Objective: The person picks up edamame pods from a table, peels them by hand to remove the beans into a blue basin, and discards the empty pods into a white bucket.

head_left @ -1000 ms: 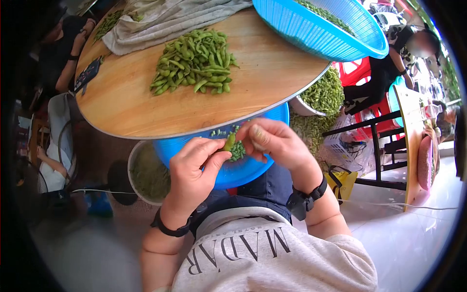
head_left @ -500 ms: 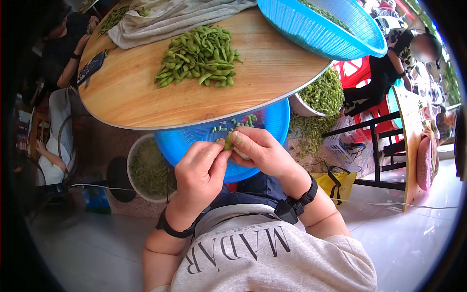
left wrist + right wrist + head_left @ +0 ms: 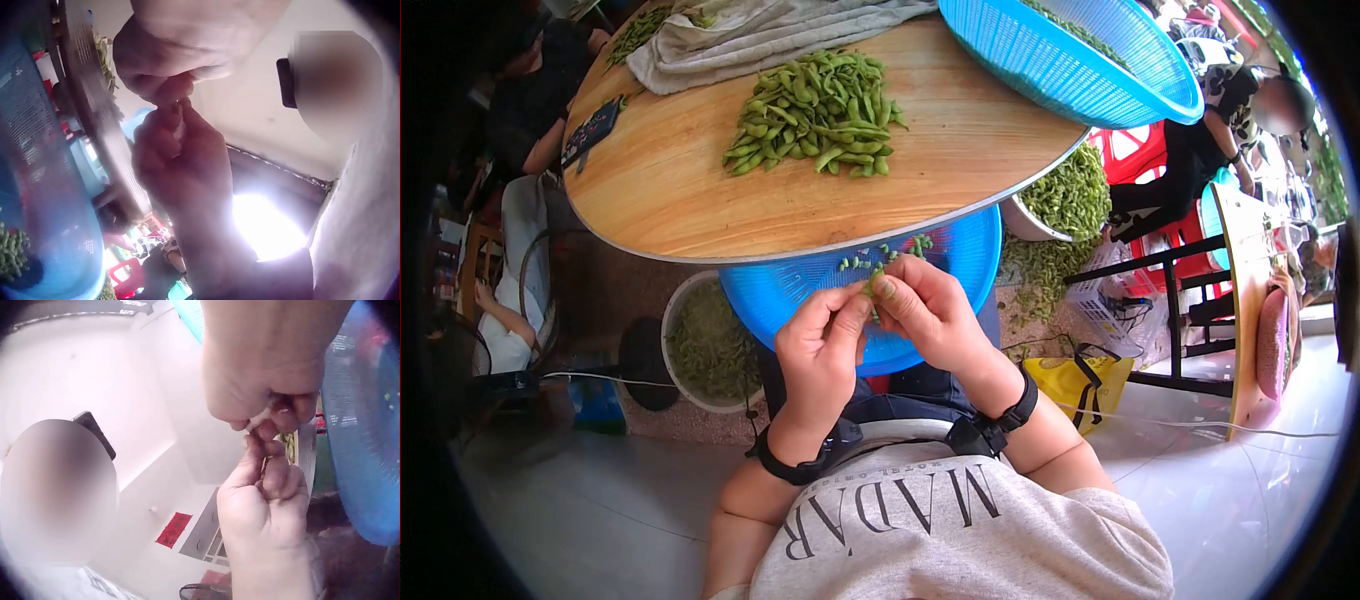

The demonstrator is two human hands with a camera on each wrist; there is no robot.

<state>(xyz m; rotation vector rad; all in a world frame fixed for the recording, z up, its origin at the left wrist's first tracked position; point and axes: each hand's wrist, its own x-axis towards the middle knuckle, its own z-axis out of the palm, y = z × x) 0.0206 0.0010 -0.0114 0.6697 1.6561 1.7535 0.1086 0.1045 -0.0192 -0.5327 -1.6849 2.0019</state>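
Note:
Over the blue basket (image 3: 755, 300) at my lap, both hands meet fingertip to fingertip on a green soybean pod (image 3: 874, 285). My left hand (image 3: 825, 345) pinches one end between thumb and forefinger. The right hand (image 3: 935, 318) pinches the other end, its thumb lying on top. Fingers cover most of the pod. In the right wrist view something pale shows under the curled fingers of the right hand (image 3: 265, 375). Shelled green beans (image 3: 885, 250) lie in the basket beyond the hands. A heap of whole pods (image 3: 815, 110) sits on the round wooden table (image 3: 700, 215).
Another blue basket (image 3: 1060, 70) and a grey cloth (image 3: 730, 50) lie on the table. Tubs of pods or husks stand at left (image 3: 715, 345) and right (image 3: 1060, 190). A yellow bag (image 3: 1080, 385) is on the floor at right. Other people sit on both sides.
The right hand has come in from the right to meet the left at the pod. Both hands have drawn together, and more beans in the basket show beyond them.

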